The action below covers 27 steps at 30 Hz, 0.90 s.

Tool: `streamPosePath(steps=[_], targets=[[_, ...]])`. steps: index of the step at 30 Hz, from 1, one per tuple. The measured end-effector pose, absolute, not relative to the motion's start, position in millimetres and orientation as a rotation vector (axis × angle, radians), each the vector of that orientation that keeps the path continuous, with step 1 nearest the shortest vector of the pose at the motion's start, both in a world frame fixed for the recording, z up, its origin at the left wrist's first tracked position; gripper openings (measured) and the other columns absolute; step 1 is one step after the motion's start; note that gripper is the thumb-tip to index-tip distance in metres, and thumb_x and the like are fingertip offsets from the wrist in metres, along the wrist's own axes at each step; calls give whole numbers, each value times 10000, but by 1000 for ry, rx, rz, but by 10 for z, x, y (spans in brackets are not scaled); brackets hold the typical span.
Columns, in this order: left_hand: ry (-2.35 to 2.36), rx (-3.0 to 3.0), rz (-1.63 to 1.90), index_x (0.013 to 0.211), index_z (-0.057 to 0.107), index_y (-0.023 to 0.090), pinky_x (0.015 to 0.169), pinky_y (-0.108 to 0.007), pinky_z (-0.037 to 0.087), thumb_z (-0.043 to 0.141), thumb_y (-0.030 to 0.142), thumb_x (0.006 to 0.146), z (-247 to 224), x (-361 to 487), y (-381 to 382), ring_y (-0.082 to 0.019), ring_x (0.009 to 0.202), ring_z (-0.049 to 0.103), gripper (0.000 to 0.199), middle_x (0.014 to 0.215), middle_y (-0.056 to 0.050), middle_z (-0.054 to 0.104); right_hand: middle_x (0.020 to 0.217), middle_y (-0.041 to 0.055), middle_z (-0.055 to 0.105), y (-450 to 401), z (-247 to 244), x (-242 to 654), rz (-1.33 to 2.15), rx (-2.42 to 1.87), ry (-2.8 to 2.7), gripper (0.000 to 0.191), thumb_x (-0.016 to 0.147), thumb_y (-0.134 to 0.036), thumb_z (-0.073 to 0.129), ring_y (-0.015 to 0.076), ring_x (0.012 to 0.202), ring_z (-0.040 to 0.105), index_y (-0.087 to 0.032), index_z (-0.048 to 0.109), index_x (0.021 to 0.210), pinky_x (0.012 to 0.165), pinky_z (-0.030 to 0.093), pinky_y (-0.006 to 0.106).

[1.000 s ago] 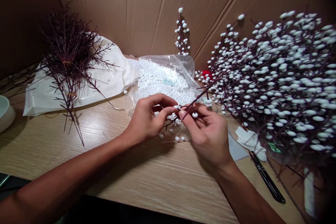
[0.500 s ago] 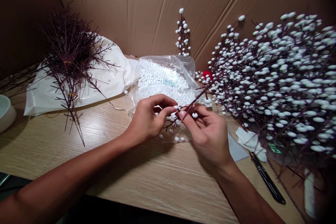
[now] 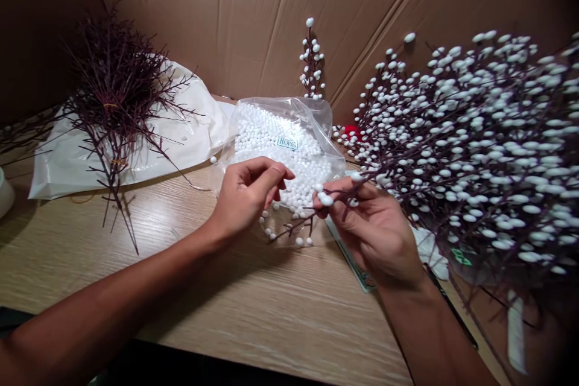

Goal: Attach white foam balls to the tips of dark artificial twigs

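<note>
My right hand (image 3: 377,226) is closed round a dark twig (image 3: 296,226), which has a few white beads near the fingertips and bare tips pointing lower left. My left hand (image 3: 246,193) is apart from the twig, thumb and index pressed together; whether a small thing is between them is hidden. Behind both hands lies a clear plastic bag (image 3: 328,117) full of white beads (image 3: 266,132). Several loose beads (image 3: 304,242) lie at the bag's front edge.
Bare dark twigs (image 3: 111,84) lie on a white plastic bag (image 3: 49,163) at left. Many beaded branches (image 3: 474,132) fill the right. One beaded sprig (image 3: 312,63) stands at the cardboard wall (image 3: 253,24). A black-handled tool (image 3: 456,313) and a white bowl (image 3: 4,194) lie at the edges.
My left hand has come away from the twig and moved slightly left. My right hand has shifted right and lower with the twig and turned it. The view has moved slightly.
</note>
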State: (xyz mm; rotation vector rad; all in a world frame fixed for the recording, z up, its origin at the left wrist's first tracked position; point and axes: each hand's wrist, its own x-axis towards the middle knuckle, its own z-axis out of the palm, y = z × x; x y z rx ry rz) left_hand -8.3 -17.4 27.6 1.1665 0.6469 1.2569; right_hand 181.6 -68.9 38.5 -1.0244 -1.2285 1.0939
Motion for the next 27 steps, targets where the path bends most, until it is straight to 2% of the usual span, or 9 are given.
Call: streamPosePath(steps=[5, 12, 18, 22, 27], targets=[[773, 1045, 1227, 693, 710, 129, 479, -246, 302, 656, 264, 894, 293, -71, -174, -71, 483, 444, 248, 583, 9, 549, 672, -4, 569, -720, 484, 1866, 1363, -759, -1226, 169, 743, -327, 889, 168, 681, 518, -270, 753, 826, 640, 413, 314], [801, 1059, 1175, 693, 716, 136, 487, -259, 301, 668, 278, 869, 271, -63, -175, -83, 480, 453, 232, 537, 14, 539, 615, -11, 513, -709, 466, 1837, 1441, -685, -1215, 142, 749, -327, 862, 152, 608, 376, -275, 751, 820, 607, 331, 311], [808, 1054, 1139, 688, 710, 138, 492, -265, 280, 658, 276, 870, 281, -58, -175, -82, 463, 421, 235, 496, 21, 522, 603, -10, 508, -702, 431, 1860, 1459, -667, -1219, 123, 742, -310, 859, 157, 619, 413, -272, 762, 807, 623, 340, 319], [803, 1065, 1121, 684, 707, 139, 498, -267, 278, 661, 287, 872, 281, -55, -178, -85, 465, 419, 244, 488, 21, 515, 581, -14, 489, -712, 441, 1882, 1503, -633, -1274, 121, 755, -319, 842, 150, 592, 408, -246, 755, 798, 573, 316, 295], [817, 1084, 1082, 692, 710, 140, 498, -264, 266, 663, 314, 885, 270, -60, -183, -87, 474, 413, 264, 495, 22, 510, 565, -2, 548, -726, 483, 1902, 1574, -557, -1432, 96, 820, -306, 776, 155, 568, 421, -230, 736, 777, 552, 346, 297]])
